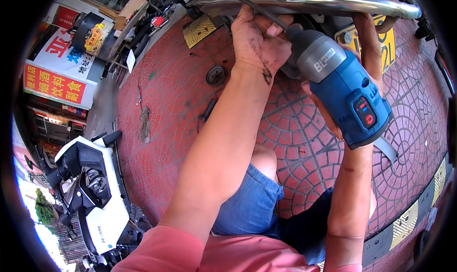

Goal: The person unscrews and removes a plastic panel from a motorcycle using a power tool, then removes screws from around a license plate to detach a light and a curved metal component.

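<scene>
My right hand (326, 111) is wrapped round a blue and grey cordless impact driver (345, 84), and much of the hand is hidden behind the tool. A long thin metal shaft (254, 6) runs from the driver's nose up and left, under a chrome tube (328, 3) of a vehicle. My left hand (261, 39), smudged with dark grease, is closed beside that shaft, just left of the driver's nose. What its fingers hold, if anything, is hidden from me. A yellow number plate (386, 46) hangs behind the driver.
A round dark metal part (215, 75), a black cylindrical piece (208, 109) and a rag (144, 124) lie on the red paving (166, 96). A white and black scooter (102, 210) stands at left. A yellow-black ramp strip (404, 224) borders the right.
</scene>
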`<state>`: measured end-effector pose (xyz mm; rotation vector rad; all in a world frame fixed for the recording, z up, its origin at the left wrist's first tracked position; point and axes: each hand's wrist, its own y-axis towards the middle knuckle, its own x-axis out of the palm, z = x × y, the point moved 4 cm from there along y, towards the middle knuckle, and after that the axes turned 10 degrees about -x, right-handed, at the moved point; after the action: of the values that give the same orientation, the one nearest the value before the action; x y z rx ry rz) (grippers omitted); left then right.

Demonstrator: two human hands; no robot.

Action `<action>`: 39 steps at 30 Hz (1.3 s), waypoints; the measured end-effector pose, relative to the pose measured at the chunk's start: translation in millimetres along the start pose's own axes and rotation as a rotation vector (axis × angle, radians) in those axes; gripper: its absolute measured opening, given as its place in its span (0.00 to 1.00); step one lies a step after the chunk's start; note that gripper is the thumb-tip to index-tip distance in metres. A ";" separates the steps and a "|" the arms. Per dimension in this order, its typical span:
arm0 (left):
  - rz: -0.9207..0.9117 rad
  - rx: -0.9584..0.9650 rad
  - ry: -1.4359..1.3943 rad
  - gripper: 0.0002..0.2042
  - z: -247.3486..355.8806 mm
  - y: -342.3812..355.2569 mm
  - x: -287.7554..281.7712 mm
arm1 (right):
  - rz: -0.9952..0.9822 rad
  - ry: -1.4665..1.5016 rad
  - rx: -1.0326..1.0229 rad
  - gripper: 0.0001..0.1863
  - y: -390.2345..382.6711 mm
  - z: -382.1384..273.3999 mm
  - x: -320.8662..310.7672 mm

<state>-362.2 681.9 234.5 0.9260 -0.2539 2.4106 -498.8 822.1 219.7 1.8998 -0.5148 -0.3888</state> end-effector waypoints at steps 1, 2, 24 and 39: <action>-0.048 0.012 -0.072 0.21 1.6 0.5 0.6 | 0.018 0.066 0.044 0.34 2.9 -0.2 -0.9; -0.096 0.017 -0.150 0.16 1.9 -2.4 10.2 | 0.022 0.087 0.055 0.34 4.6 -2.7 -4.1; -0.317 -0.213 0.005 0.30 -5.5 3.2 -9.9 | 0.077 -0.061 -0.363 0.13 -2.7 3.0 -4.8; -0.319 -0.099 -0.148 0.28 -1.2 18.6 -10.2 | 0.052 0.245 -0.017 0.13 -7.4 16.8 -0.9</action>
<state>-366.8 662.6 227.1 1.0169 -0.2563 2.0252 -506.6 811.7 206.7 1.8817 -0.3949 -0.1232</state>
